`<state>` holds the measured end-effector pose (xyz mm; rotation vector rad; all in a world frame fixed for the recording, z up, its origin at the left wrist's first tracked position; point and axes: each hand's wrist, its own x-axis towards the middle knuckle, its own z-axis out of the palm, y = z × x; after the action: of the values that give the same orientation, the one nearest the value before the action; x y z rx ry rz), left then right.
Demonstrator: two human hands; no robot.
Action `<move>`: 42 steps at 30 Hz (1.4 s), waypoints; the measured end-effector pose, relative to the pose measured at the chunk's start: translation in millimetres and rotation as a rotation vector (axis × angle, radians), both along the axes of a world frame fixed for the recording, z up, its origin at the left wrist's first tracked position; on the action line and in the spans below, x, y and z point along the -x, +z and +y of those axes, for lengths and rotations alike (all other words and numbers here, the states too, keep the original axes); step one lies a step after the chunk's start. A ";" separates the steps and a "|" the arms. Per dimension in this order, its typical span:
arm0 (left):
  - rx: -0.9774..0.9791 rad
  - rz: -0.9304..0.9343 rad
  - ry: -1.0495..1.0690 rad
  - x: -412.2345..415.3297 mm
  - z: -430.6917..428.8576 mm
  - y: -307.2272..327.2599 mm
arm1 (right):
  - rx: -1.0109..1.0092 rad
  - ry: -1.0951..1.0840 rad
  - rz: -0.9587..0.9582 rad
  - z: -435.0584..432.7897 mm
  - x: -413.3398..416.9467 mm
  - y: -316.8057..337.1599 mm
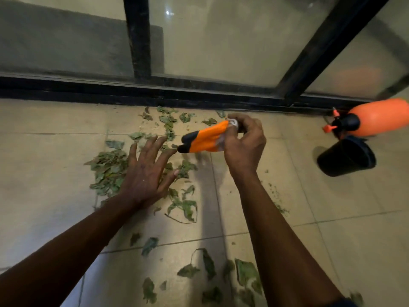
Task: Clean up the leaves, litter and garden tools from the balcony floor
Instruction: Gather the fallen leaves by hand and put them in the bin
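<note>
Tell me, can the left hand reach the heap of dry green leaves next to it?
Probably yes. The left hand is open with fingers spread, right beside the heap of dry green leaves on the beige tiled floor; nothing sits between them.

1. We see two arms of one person, both forearms bare.
2. Left hand (pixel 143 173): bare, with a few small pale specks on its back. The nails are short and the thumbnail shows light.
3. Right hand (pixel 243 142): bare. We can't read finer surface detail there.
4. Left forearm (pixel 66 247): bare right to the frame edge.
5. Right forearm (pixel 276 235): bare up to a dark blue sleeve (pixel 342 304). Only its edge shows, cropped at the bottom, so we can't tell the garment.
</note>
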<state>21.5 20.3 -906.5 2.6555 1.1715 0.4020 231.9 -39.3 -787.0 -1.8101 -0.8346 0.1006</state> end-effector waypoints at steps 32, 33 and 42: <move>0.005 -0.040 -0.052 -47.8 -9.3 -17.5 | 0.852 0.148 -0.300 -116.6 -93.6 -138.5; 0.016 -0.066 -0.043 -46.1 -12.0 -13.0 | 0.843 0.226 -0.328 -100.8 -82.1 -138.7; 0.087 -0.393 0.260 20.6 -33.3 10.4 | 0.643 0.720 -0.467 -66.3 82.7 -138.4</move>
<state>0.9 -13.0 -896.1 2.2153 1.3626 0.8498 149.2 -105.7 -925.4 -2.0525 -1.9395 0.4630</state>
